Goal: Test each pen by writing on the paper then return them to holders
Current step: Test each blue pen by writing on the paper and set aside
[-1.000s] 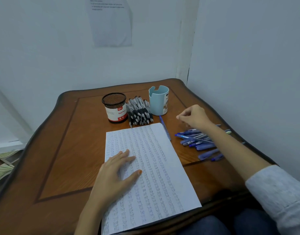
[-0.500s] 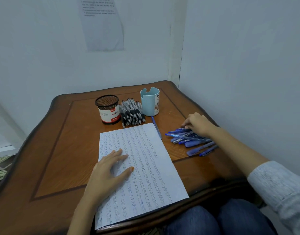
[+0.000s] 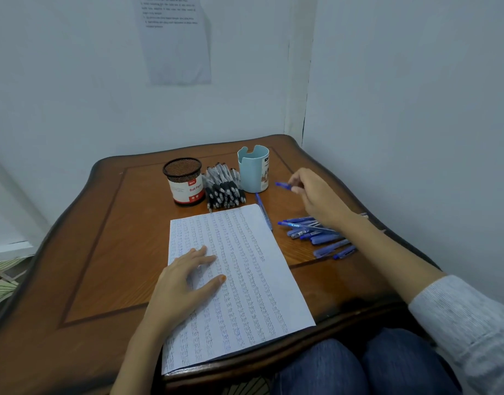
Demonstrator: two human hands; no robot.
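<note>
On the brown wooden table (image 3: 117,238), scribbled white paper (image 3: 245,266) is pinned by the flat left hand (image 3: 185,283), a blue plastic pen (image 3: 283,185) is pinched by the right hand (image 3: 319,195), and the black mesh holder (image 3: 183,181) is judged unfilled.

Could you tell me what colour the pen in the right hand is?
Blue; the pen shows best in the head view, the only one.

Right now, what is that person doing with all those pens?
A person is testing pens. The right hand holds one blue pen near the light blue holder. The left hand rests flat on the paper, which is covered with writing. More blue pens lie in a pile beside the paper, and black pens lie beside the mesh holder.
</note>
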